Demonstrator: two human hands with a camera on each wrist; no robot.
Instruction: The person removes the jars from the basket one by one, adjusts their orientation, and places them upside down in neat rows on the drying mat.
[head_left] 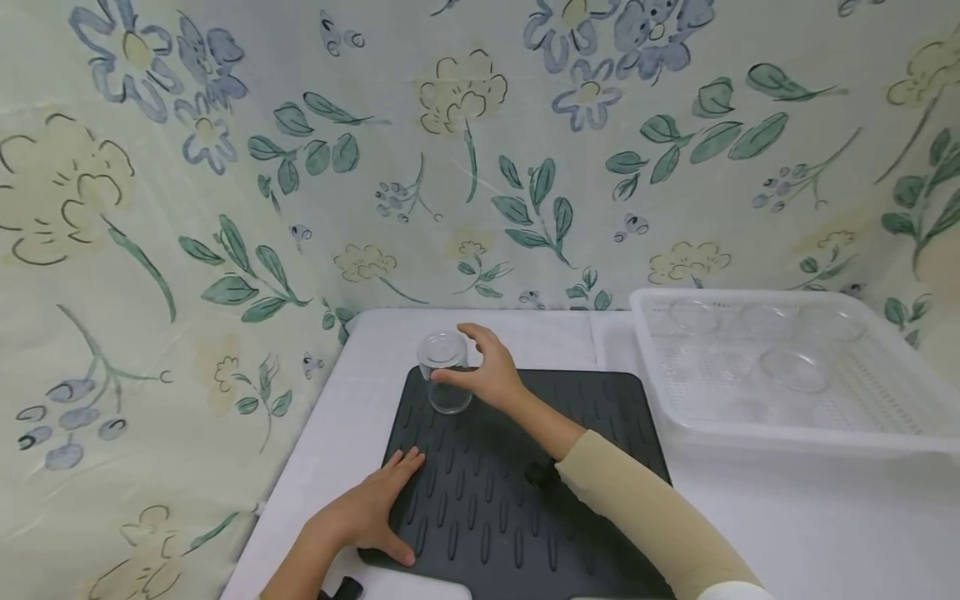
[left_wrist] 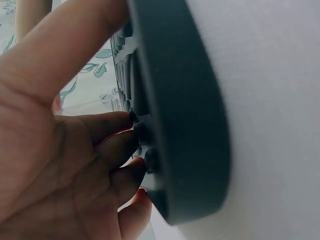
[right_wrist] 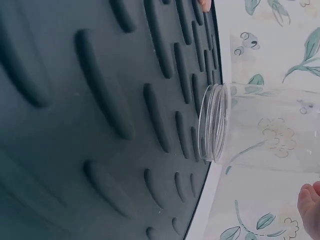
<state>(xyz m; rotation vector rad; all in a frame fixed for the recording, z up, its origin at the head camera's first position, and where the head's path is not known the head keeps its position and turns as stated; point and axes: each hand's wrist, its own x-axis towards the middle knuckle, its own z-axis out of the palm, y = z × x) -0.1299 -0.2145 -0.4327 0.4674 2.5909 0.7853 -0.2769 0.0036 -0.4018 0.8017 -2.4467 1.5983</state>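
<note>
Near the far left corner of the dark ridged mat (head_left: 480,500), a clear jar (head_left: 450,398) stands upside down. Its threaded mouth (right_wrist: 215,122) is against the mat in the right wrist view. My right hand (head_left: 491,371) is spread around the jar's right side. The thumb overlaps the jar's front in the head view, though contact is unclear; the fingertips seen in the right wrist view are apart from the glass. With fingers spread, my left hand (head_left: 371,508) rests on the mat's left edge, and its fingertips touch the ridged top in the left wrist view.
A white perforated basket (head_left: 757,433) holding several clear round containers (head_left: 795,369) stands at the right. White cloth (head_left: 750,517) covers the table. A flower-patterned sheet (head_left: 420,225) hangs behind and to the left. A white edge (head_left: 420,587) shows below the mat.
</note>
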